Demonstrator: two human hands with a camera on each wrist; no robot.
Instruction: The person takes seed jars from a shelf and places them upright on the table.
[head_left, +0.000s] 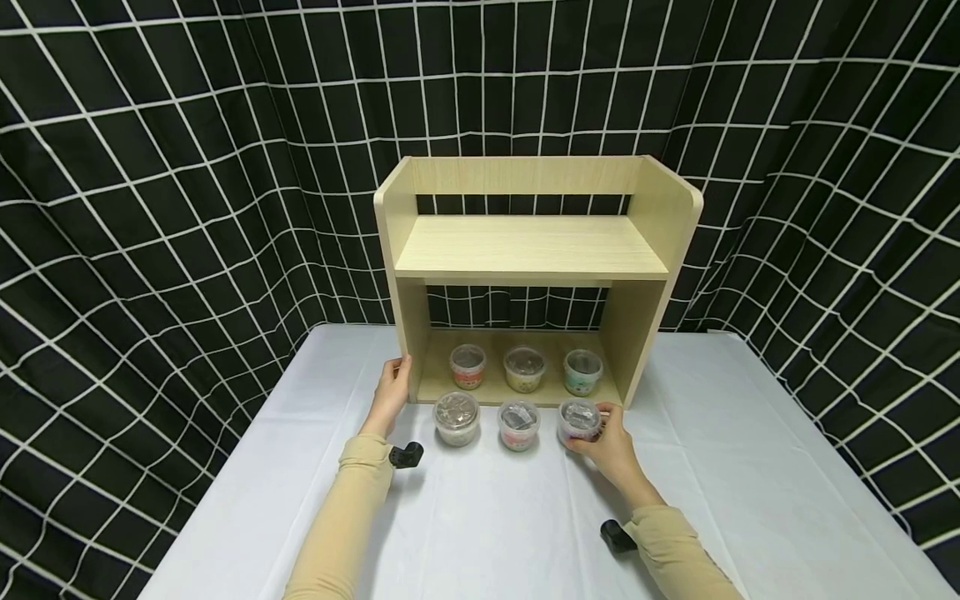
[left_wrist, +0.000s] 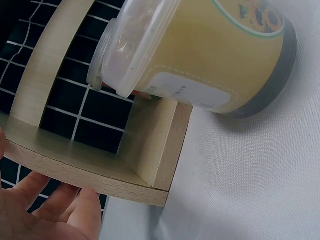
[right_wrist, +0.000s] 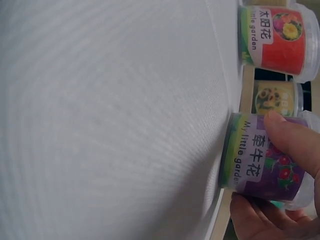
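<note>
In the head view, the side panel of a pale wooden two-tier shelf (head_left: 528, 247) is gripped by the left hand (head_left: 390, 393). A purple-labelled round clear plastic cup (head_left: 577, 418) is pinched by the right hand (head_left: 613, 446) on the white cloth (head_left: 487, 525), before the shelf's right end.

In the left wrist view, a yellow-labelled round plastic cup (left_wrist: 215, 55) is seen near.

In the right wrist view, the purple label is pressed by the thumb (right_wrist: 290, 135).

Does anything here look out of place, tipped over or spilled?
Nothing stands out. Three cups stand upright in the shelf unit; the front red cup and front yellow cup stand upright on the white cloth. The purple cup, in the right hand's grip, looks upright too. I see no spill.
</note>
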